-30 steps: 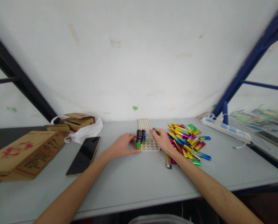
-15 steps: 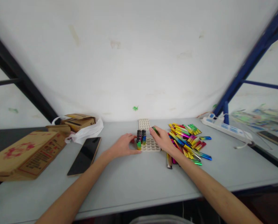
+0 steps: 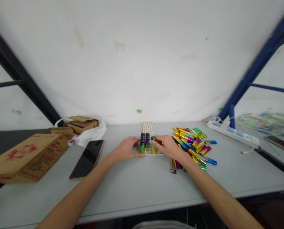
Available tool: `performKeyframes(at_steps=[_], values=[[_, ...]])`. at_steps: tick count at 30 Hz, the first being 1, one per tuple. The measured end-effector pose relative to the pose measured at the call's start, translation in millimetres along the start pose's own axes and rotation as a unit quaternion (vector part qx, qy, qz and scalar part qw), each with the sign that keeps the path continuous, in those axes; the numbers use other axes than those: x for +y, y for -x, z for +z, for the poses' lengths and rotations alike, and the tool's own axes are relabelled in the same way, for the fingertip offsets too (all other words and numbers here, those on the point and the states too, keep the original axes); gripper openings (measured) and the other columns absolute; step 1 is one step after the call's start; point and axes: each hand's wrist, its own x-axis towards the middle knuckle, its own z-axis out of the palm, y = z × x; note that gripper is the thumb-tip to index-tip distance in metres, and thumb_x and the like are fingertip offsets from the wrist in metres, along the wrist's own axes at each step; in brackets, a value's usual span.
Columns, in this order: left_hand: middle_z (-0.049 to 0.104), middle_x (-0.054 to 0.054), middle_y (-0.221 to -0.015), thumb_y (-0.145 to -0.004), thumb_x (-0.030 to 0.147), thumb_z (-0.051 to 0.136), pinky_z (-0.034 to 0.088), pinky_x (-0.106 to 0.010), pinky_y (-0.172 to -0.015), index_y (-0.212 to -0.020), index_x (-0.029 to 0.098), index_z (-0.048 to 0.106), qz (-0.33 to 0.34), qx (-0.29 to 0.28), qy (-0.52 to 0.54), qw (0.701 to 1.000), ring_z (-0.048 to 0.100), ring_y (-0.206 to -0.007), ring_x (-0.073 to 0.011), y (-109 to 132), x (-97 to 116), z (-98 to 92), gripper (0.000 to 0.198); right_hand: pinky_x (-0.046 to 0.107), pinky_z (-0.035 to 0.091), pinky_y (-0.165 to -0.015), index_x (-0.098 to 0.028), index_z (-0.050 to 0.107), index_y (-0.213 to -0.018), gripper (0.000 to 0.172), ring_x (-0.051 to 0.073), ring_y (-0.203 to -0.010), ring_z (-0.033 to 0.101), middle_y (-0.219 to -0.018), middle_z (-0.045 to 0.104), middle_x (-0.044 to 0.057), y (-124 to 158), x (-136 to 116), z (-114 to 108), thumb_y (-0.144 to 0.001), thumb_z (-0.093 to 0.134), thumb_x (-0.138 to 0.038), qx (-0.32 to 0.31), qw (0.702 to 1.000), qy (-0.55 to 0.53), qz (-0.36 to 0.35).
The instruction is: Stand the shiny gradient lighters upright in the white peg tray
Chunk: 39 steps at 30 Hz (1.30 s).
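Yellow-green glossy lighter [image 3: 154, 149] between right fingers [image 3: 158, 146]; left fingers [image 3: 133, 139] wide beside holed tray [image 3: 160, 154].

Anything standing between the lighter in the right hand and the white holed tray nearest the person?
Nothing visible stands between the lighter in the right hand and the nearer tray. Upright lighters stand to the held one's left, with the left hand beside them. Whether it sits in a hole is unclear.
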Motion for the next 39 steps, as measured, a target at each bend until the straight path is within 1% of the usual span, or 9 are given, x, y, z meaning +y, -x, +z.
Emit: performKeyframes(at_steps=[8,15,19,23,27,29,32,36,39], values=[[0.073,-0.007,-0.096,-0.075,0.071,0.081,0.051,-0.036,-0.082,-0.098,0.021,0.072,0.005,0.001,0.005,1.000,0.067,-0.090,-0.0281,-0.8,-0.3,-0.1,0.056,0.027,0.031,-0.057,-0.020,0.066,-0.074,0.049,0.014,-0.054,0.048,-0.061,0.062,0.001,-4.6,-2.1,7.4,-0.099,0.067,-0.063,-0.034,0.999,-0.017,0.008],[0.072,-0.008,-0.098,-0.076,0.071,0.080,0.052,-0.037,-0.085,-0.098,0.021,0.071,0.003,-0.004,0.002,1.000,0.068,-0.092,-0.0295,-0.9,-1.3,0.2,0.055,0.028,0.036,-0.061,-0.018,0.073,-0.093,0.045,0.022,-0.066,0.067,-0.079,0.076,0.011,-7.0,-6.4,11.1,-0.104,0.062,-0.060,-0.064,0.990,0.128,0.008],[0.073,-0.009,-0.099,-0.074,0.068,0.081,0.052,-0.039,-0.086,-0.098,0.020,0.072,0.001,-0.003,0.002,1.000,0.068,-0.094,-0.0305,-0.7,-1.9,0.8,0.054,0.028,0.035,-0.063,-0.018,0.075,-0.089,0.048,0.023,-0.071,0.070,-0.086,0.080,0.013,-6.6,-9.6,12.6,-0.105,0.058,-0.061,-0.078,0.982,0.173,0.005],[0.072,-0.008,-0.097,-0.076,0.069,0.079,0.052,-0.038,-0.084,-0.097,0.021,0.071,-0.003,-0.005,0.008,1.000,0.067,-0.091,-0.0297,-1.0,-0.1,-0.8,0.053,0.028,0.035,-0.066,-0.020,0.075,-0.090,0.051,0.021,-0.073,0.070,-0.085,0.079,0.009,-4.4,3.4,-8.1,-0.110,0.050,-0.059,-0.041,0.986,0.161,0.015],[0.071,-0.008,-0.097,-0.075,0.071,0.079,0.052,-0.038,-0.084,-0.097,0.021,0.071,-0.002,-0.009,0.009,1.000,0.068,-0.090,-0.0298,-1.4,1.5,-2.1,0.055,0.030,0.040,-0.072,-0.018,0.076,-0.102,0.038,0.024,-0.082,0.073,-0.093,0.081,0.012,2.7,34.3,-43.8,-0.113,0.049,-0.044,0.043,0.965,0.220,0.134],[0.071,-0.007,-0.097,-0.075,0.070,0.079,0.052,-0.038,-0.084,-0.097,0.022,0.071,-0.001,-0.011,0.011,1.000,0.068,-0.091,-0.0293,-1.3,1.9,-2.5,0.054,0.031,0.043,-0.074,-0.018,0.077,-0.106,0.027,0.024,-0.086,0.074,-0.096,0.081,0.013,9.7,51.4,-60.5,-0.109,0.057,-0.037,0.020,0.957,0.230,0.175],[0.072,-0.007,-0.098,-0.075,0.069,0.080,0.052,-0.038,-0.083,-0.099,0.022,0.071,0.002,-0.011,0.018,1.000,0.067,-0.091,-0.0285,-1.2,2.7,-3.4,0.053,0.031,0.047,-0.075,-0.018,0.078,-0.098,0.023,0.025,-0.087,0.073,-0.098,0.081,0.013,21.7,72.3,-77.1,-0.101,0.068,-0.038,-0.044,0.957,0.217,0.188],[0.071,-0.007,-0.098,-0.075,0.068,0.080,0.052,-0.039,-0.083,-0.098,0.021,0.071,0.004,-0.013,0.024,1.000,0.067,-0.091,-0.0288,-1.3,3.9,-4.5,0.053,0.031,0.047,-0.071,-0.018,0.079,-0.091,0.015,0.024,-0.080,0.072,-0.092,0.081,0.010,28.6,83.2,-81.0,-0.092,0.077,-0.034,-0.113,0.959,0.178,0.189],[0.071,-0.007,-0.098,-0.076,0.069,0.079,0.052,-0.039,-0.084,-0.097,0.021,0.071,0.004,-0.011,0.019,1.000,0.067,-0.090,-0.0287,-1.2,3.1,-4.0,0.053,0.031,0.047,-0.072,-0.018,0.079,-0.091,0.009,0.024,-0.080,0.071,-0.091,0.080,0.011,25.6,80.0,-77.7,-0.091,0.076,-0.026,-0.119,0.962,0.170,0.180]])
